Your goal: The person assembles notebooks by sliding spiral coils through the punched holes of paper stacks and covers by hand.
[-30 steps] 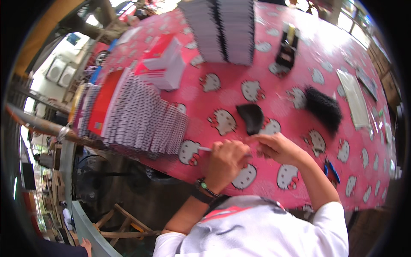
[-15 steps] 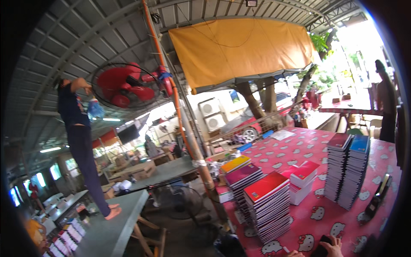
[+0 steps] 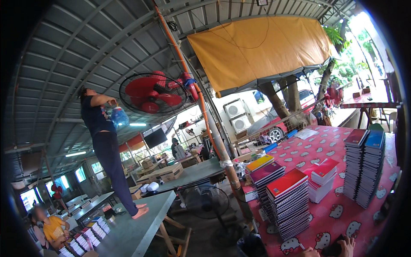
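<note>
At the bottom edge, my right hand (image 3: 348, 246) has its fingers curled over a dark object (image 3: 333, 249) whose kind I cannot make out. My left hand (image 3: 310, 253) is mostly cut off by the edge, its fingers bent, with a thin white stick-like thing (image 3: 302, 246) jutting from them. Both hands rest low over a pink table (image 3: 295, 147) with a cat-face print. Just beyond them rises a tall stack of spiral notebooks (image 3: 289, 205) with a red cover on top. A purple-topped stack (image 3: 266, 175) stands to its left, and a lower red-topped pile (image 3: 323, 180) to its right.
Two tall notebook stacks (image 3: 361, 167) stand at the right. A pole (image 3: 222, 158) carries a red fan (image 3: 152, 92). On a grey-green table (image 3: 147, 214), a barefoot person (image 3: 109, 150) stands holding a blue bag. A person in yellow (image 3: 55, 229) sits by more notebooks, lower left.
The view has swung left, so the whole scene sits further right. The seated person in yellow shows more fully. My hands stay low by the dark object.
</note>
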`<move>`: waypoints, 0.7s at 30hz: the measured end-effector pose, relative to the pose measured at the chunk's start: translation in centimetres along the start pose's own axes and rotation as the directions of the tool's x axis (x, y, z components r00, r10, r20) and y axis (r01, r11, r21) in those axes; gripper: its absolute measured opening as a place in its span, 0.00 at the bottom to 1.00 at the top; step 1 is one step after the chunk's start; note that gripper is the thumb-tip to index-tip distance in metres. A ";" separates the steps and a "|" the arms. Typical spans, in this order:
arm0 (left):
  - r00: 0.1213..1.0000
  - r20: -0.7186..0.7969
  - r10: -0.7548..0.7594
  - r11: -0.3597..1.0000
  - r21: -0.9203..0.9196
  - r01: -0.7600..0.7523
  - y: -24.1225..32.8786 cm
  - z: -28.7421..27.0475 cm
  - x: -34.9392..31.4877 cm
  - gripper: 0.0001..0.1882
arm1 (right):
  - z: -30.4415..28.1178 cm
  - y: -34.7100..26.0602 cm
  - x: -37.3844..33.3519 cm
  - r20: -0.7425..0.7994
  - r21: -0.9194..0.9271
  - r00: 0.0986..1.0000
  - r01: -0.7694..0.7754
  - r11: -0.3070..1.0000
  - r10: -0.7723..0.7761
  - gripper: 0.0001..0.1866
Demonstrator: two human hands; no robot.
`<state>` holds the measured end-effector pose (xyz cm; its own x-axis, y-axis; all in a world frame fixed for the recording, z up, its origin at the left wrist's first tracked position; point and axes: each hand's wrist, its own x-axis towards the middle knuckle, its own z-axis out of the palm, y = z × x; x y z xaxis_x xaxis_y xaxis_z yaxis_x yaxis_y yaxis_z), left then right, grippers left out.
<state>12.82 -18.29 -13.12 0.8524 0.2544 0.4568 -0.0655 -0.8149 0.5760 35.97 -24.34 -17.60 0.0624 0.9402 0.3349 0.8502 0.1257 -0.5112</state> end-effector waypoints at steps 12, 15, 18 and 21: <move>0.978 0.127 -0.168 0.933 -0.301 0.199 2.7 -2.2 1.9 0.10 | -0.4 -0.1 0.1 0.050 0.010 0.997 -0.056 0.998 0.056 0.36; 0.996 0.066 -0.056 0.983 -0.170 0.067 1.9 -1.9 1.7 0.09 | -0.8 -0.8 0.4 0.106 -0.020 0.988 -0.109 0.994 0.111 0.36; 0.993 0.062 0.099 0.992 0.078 -0.104 0.4 -1.4 1.0 0.07 | -1.1 -0.9 0.6 0.109 -0.050 0.987 -0.115 0.992 0.120 0.35; 0.997 0.062 -0.050 0.998 -0.046 0.052 2.4 -1.9 0.9 0.07 | -1.1 -0.4 0.5 0.084 -0.059 0.991 -0.096 0.994 0.101 0.35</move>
<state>12.45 -19.10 -10.05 0.8851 0.2618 0.3849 -0.0444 -0.7756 0.6297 36.25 -24.24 -16.33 0.1035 0.9713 0.2143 0.8697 0.0162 -0.4933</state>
